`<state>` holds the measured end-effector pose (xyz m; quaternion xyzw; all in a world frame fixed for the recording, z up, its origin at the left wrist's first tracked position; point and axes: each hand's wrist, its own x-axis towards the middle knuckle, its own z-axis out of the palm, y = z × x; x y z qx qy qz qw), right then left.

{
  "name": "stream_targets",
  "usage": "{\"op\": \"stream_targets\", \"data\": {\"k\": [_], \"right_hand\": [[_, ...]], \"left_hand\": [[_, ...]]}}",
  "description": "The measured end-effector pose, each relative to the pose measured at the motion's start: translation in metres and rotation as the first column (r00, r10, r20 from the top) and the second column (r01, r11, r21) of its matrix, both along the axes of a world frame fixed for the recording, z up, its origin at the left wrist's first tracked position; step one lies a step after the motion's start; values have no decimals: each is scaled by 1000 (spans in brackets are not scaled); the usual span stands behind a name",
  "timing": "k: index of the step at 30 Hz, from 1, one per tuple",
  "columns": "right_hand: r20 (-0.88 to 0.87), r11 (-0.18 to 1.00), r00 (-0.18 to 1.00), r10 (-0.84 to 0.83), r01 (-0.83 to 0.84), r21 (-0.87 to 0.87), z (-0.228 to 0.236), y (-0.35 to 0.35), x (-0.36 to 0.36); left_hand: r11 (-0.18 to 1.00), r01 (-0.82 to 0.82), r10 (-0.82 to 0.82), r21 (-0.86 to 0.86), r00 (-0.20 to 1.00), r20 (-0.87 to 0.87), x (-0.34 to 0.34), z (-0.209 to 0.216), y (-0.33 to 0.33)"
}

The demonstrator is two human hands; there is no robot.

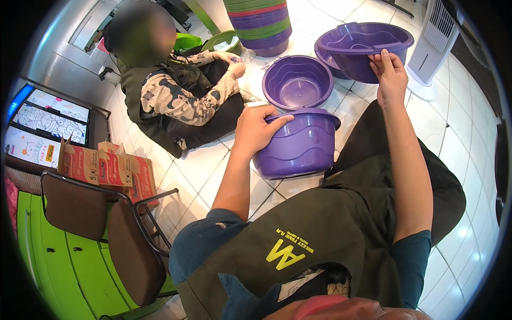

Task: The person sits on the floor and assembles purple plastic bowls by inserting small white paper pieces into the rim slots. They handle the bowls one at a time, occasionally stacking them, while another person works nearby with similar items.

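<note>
White tile floor (pixel 197 178) is the work surface, basins within arm's reach. Left hand (pixel 256 128) grips the near basin (pixel 298 149) by its rim, thumb outside, probably for purchase. Right hand (pixel 392 74) pinches the right-side basin (pixel 349 66) by its lip. Open basin (pixel 297 88) sits between them, stack of tubs (pixel 264 32) behind.

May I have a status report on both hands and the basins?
Left hand gripping near basin by rim. Right hand gripping right-hand basin by rim. Middle basin just beyond near basin.
</note>
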<state>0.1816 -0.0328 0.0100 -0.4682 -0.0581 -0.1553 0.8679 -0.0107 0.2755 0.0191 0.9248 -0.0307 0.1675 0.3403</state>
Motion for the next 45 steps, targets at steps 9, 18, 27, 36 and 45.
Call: {"op": "stream_targets", "data": {"k": [9,18,27,36,45], "right_hand": [[-8,1000,1000,13,-13,2,2,-1,-7],[-31,999,999,38,-37,40,1,-1,-19],[-42,997,997,72,-71,33,-20,-20,-31],[-1,988,989,147,-146,57,-32,-28,-41],[42,988,988,151,-153,28,-22,-21,-43]], "left_hand": [[1000,19,-19,-20,1000,-11,4,-7,-7],[1000,16,-16,-20,999,-46,15,-24,-4],[999,-54,54,0,997,-48,13,-25,-10],[998,-53,55,17,990,-128,13,-25,-17],[999,-32,34,15,990,-136,15,-28,-24]]}}
